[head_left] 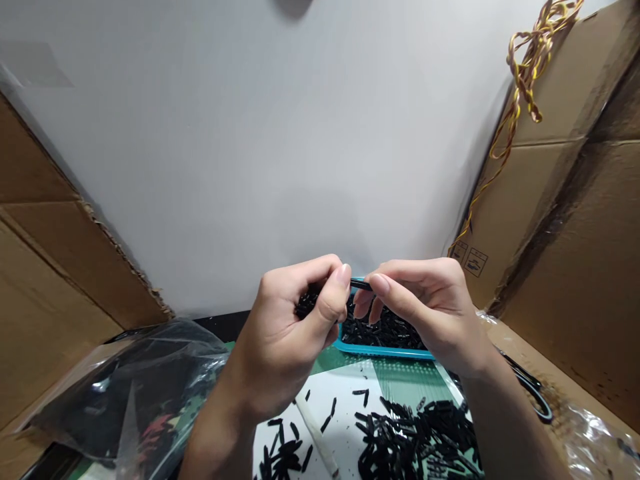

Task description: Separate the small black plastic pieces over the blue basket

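Both hands meet in the middle of the view, with a thin black stick-shaped piece (pixel 361 285) between them. My left hand (pixel 305 313) pinches one end with thumb and forefinger, and more small black pieces (pixel 306 303) sit in its curled palm. The other end is between the thumb and forefinger of my right hand (pixel 420 300). Behind and below the hands stands a blue tray (pixel 387 349) filled with similar black pieces, partly hidden by my fingers. What the pieces are exactly, I cannot make out.
A heap of black pieces (pixel 417 437) and a smaller pile (pixel 285 460) lie on white paper (pixel 345 393), a pale strip (pixel 316 437) between them. Left is a clear plastic bag (pixel 135 387); right, scissors (pixel 530 390). Cardboard walls (pixel 565 200) flank the space; twisted wire (pixel 530 73) hangs upper right.
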A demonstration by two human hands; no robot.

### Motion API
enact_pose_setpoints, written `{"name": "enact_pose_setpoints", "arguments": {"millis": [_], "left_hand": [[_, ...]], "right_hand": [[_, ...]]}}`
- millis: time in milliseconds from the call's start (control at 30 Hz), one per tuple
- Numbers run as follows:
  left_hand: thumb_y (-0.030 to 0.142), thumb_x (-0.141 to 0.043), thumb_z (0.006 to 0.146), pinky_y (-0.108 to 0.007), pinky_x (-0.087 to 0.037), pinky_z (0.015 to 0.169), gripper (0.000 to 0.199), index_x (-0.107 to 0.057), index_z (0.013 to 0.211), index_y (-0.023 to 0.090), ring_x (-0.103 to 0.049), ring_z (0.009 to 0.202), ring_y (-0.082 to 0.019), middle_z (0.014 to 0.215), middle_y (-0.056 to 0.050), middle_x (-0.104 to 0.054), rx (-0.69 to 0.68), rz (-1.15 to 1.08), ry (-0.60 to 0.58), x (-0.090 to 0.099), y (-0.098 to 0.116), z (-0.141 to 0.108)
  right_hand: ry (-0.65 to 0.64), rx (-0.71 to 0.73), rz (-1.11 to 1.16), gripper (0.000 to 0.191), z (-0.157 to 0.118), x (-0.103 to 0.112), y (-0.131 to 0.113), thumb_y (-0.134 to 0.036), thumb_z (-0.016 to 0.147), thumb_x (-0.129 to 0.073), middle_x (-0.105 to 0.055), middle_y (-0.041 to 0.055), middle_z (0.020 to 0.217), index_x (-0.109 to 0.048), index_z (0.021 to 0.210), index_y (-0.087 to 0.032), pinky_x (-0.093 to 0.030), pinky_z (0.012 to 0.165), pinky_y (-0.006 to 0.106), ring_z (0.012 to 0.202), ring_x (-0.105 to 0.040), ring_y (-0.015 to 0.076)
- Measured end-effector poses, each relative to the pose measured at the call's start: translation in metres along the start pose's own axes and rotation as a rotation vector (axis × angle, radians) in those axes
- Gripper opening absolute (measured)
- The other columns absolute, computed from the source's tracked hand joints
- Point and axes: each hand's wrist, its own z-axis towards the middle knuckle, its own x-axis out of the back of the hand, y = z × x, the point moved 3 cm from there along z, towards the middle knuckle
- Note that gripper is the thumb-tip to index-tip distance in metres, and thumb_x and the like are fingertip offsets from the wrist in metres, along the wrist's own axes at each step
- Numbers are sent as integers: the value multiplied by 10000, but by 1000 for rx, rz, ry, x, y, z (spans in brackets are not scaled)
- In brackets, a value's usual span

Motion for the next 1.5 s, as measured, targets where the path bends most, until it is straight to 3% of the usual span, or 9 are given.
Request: {"name": "enact_pose_setpoints", "arguments": {"millis": [267,400,500,600,667,800,1000,1267,1500], "left_hand": [[382,-526,1100,-199,-314,393,484,-539,652,200,-412,461,-77,549,43,-449,-27,36,-22,2,-1,2],[415,-544,1095,-174,-308,373,482,-469,673,195,-409,451,-58,621,55,-401,58,-198,-16,2,-10,9],[438,-523,1097,-166,-210,346,458,-447,710,205,-342,386,-41,616,78,-330,133,-446,-6,1,-15,14],[467,-577,1065,-160,-160,346,432,-473,735,207,-322,358,-33,597,87,-344,219,-565,-1,-1,-18,16],[489,-631,1031,-152,-157,341,430,-486,740,207,-326,355,-32,595,88,-361,267,-577,7,-2,-20,17],[520,-638,1022,-126,-184,328,423,-511,766,207,-319,358,-28,598,90,-378,289,-570,38,-8,-21,17],[503,-584,1052,-111,-244,327,420,-506,765,205,-332,369,-41,548,87,-378,225,-531,60,-12,-20,17],[500,-625,1037,-98,-268,353,387,-567,811,191,-358,391,-24,602,87,-364,167,-486,87,-3,-23,16],[511,-722,973,-98,-246,329,377,-651,807,180,-362,380,-26,580,84,-368,191,-528,135,-1,-25,18]], "right_hand": [[2,24,-107,305,2,5,3,-397,1024,-724,-793,28,743,-812,802,-206,-560,624,283,667,-722,159],[9,-7,-190,320,7,19,17,-398,1029,-703,-781,20,724,-782,789,-203,-555,646,285,674,-721,154],[22,-94,-552,225,9,34,32,-347,1018,-695,-771,15,759,-781,860,-211,-504,634,314,686,-686,164],[106,-147,-846,181,9,43,37,-279,982,-716,-752,-3,775,-766,1150,-233,-434,607,340,613,-591,158],[97,-102,-742,200,7,37,30,-311,1020,-681,-711,-23,738,-741,1197,-240,-426,588,335,578,-550,144],[51,76,-362,97,1,6,4,-320,986,-766,-648,-44,689,-757,1045,-244,-428,529,299,572,-544,124],[126,145,-356,47,2,-27,0,-246,969,-763,-657,-60,668,-734,1000,-225,-449,524,285,529,-504,97],[208,144,-333,55,0,-30,1,-183,967,-702,-650,-47,636,-743,1000,-199,-509,500,269,521,-601,111],[251,208,-315,71,0,-11,0,-147,950,-744,-646,-60,603,-776,974,-206,-487,465,252,461,-571,87]]}}
